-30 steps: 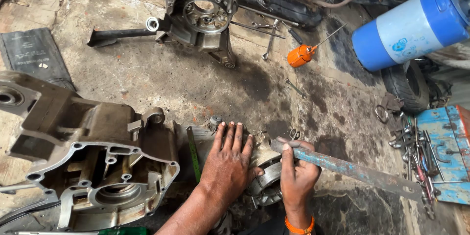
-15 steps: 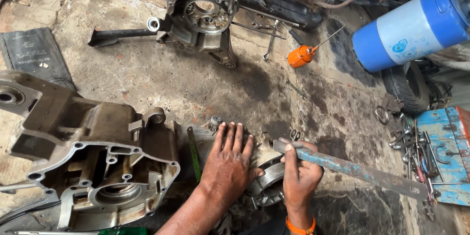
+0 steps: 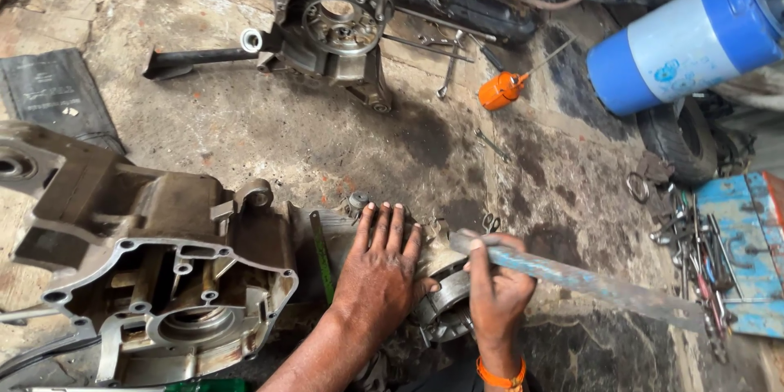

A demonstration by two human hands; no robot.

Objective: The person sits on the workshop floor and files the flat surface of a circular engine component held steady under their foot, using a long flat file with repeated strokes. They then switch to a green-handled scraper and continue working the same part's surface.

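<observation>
Now R hand (image 3: 495, 290) grips flat bar (image 3: 588, 282), L hand (image 3: 380, 278) flat.

A single head-worn camera looks steeply down and slightly forward at the oil-stained concrete floor (image 3: 269, 126). It sits close above the person's hands, which enter from the bottom edge, while the frame's top reaches a blue-and-white plastic drum (image 3: 686, 41) farther off.
</observation>
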